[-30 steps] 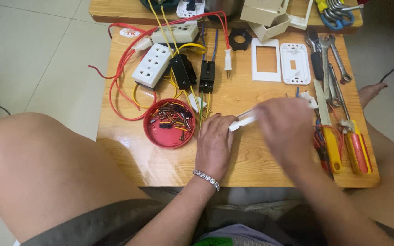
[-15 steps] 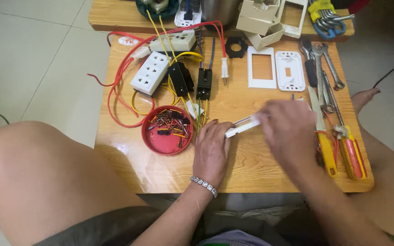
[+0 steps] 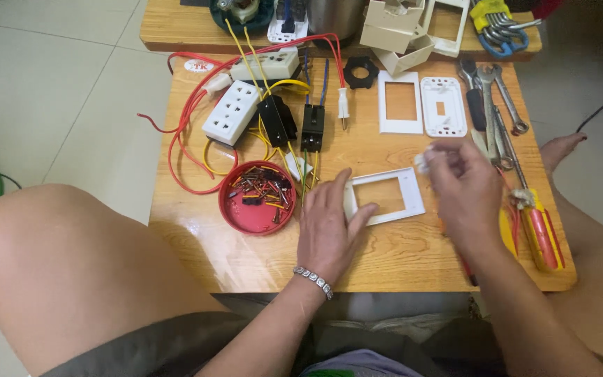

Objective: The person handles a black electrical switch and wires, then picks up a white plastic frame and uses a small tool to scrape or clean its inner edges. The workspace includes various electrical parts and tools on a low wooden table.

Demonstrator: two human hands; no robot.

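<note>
A white rectangular cover frame [image 3: 385,196] lies flat on the wooden table [image 3: 399,255]. My left hand [image 3: 329,223] rests on the table and touches the frame's left edge with thumb and fingers. Just right of the frame hovers my right hand [image 3: 463,190], closed on a small white part [image 3: 423,162] that is blurred. A red round lid [image 3: 257,197] holding several short wire scraps sits left of my left hand.
White socket strips [image 3: 230,112], black switch modules [image 3: 313,127] and red and yellow wires [image 3: 183,150] fill the table's back left. Two white cover plates [image 3: 421,106] lie at the back. Wrenches [image 3: 498,101] and yellow-handled screwdrivers [image 3: 535,234] line the right edge. My bare knee [image 3: 71,258] is at left.
The white frame, held up between both hands before, now lies flat on the table. My right hand has lifted off it to the right with a small white piece.
</note>
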